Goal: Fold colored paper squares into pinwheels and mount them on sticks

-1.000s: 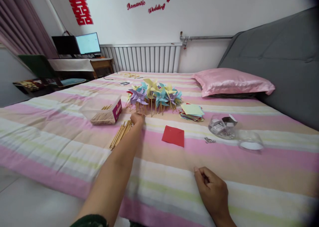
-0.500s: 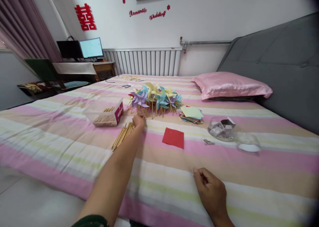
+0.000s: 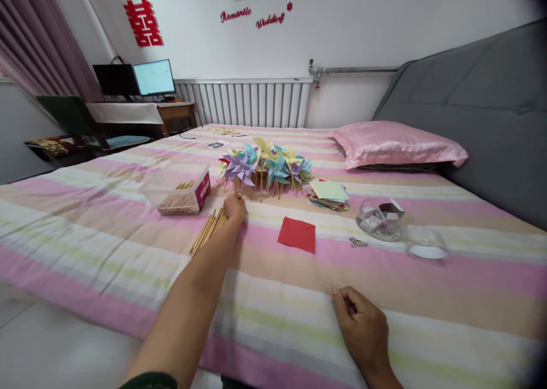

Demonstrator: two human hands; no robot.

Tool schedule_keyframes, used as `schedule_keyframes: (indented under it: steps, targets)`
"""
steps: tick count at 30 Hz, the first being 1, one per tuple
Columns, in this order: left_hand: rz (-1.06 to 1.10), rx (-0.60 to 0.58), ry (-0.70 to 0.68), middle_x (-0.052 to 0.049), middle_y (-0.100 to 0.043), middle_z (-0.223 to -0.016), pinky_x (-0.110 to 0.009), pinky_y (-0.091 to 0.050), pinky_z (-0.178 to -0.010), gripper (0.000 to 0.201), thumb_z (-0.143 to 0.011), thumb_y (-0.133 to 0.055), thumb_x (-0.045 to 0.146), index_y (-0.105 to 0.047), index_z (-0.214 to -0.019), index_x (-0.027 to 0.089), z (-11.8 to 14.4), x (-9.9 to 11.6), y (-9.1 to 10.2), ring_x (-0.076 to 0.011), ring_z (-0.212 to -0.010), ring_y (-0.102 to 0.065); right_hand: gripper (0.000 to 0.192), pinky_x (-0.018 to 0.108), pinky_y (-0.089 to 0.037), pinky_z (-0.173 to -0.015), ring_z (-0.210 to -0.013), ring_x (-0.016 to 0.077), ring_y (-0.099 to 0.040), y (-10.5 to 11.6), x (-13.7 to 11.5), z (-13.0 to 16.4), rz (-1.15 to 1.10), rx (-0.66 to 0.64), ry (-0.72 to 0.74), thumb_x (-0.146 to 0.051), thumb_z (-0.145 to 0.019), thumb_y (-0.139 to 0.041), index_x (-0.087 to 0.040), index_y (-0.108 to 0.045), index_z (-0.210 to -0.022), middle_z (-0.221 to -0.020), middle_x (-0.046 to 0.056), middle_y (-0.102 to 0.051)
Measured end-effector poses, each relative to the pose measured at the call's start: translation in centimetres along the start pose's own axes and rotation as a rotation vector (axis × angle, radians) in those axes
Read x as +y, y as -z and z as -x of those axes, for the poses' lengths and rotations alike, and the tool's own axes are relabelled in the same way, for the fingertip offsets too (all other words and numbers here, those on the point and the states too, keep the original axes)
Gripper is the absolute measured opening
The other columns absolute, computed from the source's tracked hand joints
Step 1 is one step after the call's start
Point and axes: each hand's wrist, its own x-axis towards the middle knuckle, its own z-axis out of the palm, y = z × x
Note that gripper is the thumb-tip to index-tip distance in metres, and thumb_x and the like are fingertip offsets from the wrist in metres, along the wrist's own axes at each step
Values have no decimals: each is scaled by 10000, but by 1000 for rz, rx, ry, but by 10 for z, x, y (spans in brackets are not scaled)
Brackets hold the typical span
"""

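**Pinwheels upright, loose sticks aslant, at my left hand**

The pinwheels (image 3: pixel 277 168) form a close cluster near the middle of the bed (image 3: pixel 273 298). Their long axes run roughly vertical: heads uppermost, stems pointing down to the sheet; what supports the stems is hidden. The heads show lilac, blue and pale yellow, with a bit of red at the left edge, and several at the front face me.

My left hand (image 3: pixel 234 208) lies just before the cluster's near left edge, its fingers bent inward; I cannot tell whether they grip a stem. Just beside it lie the loose sticks (image 3: pixel 207 233), nearly parallel, their long axis slanting from my near left towards the far right, far ends next to my hand.

Left of the cluster stands a clear box (image 3: pixel 203 192) with more sticks inside; to the right, a paper stack (image 3: pixel 328 192), pale yellow on top. Nearer me, a red sheet (image 3: pixel 297 234) lies flat, with small metal bits (image 3: pixel 358 242) to its right, then a clear tub (image 3: pixel 378 221) holding small packets and a second clear round piece (image 3: pixel 426 245).

My right hand (image 3: pixel 362 323), nearest the red sheet but well apart from it, is loosely closed, thumb against bent forefinger. A pink pillow (image 3: pixel 397 144) lies beyond the tub.
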Motion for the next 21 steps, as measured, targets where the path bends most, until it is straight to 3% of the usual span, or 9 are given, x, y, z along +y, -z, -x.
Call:
schedule_keyframes:
  steps: [10,15,21]
  targets:
    - [-91,-9,-4,-90,-577,-1148,-407,-498,-818,319,-861,-552,320,-556,-1141,166,5,3,3,-210,-982,-584,404,221,-277,-496,-453,109,-392,0,0,-1,-1,10,5,-478,-843,-435,-204,-424,-546,-480,-50,-359]
    - [-40,86,-27,-129,-686,-941,-345,-449,-792,186,-725,-687,246,-669,-885,152,9,7,9,-247,-923,-623,405,220,-277,-495,-453,108,-397,1,-2,0,4,25,23,-468,-847,-428,-201,-427,-542,-479,-47,-373]
    - [112,255,-66,-109,-702,-912,-335,-419,-793,224,-751,-624,352,-668,-873,169,33,20,29,-245,-887,-626,391,221,-277,-492,-448,107,-404,0,-2,-1,8,42,44,-447,-849,-430,-202,-442,-545,-473,-50,-384]
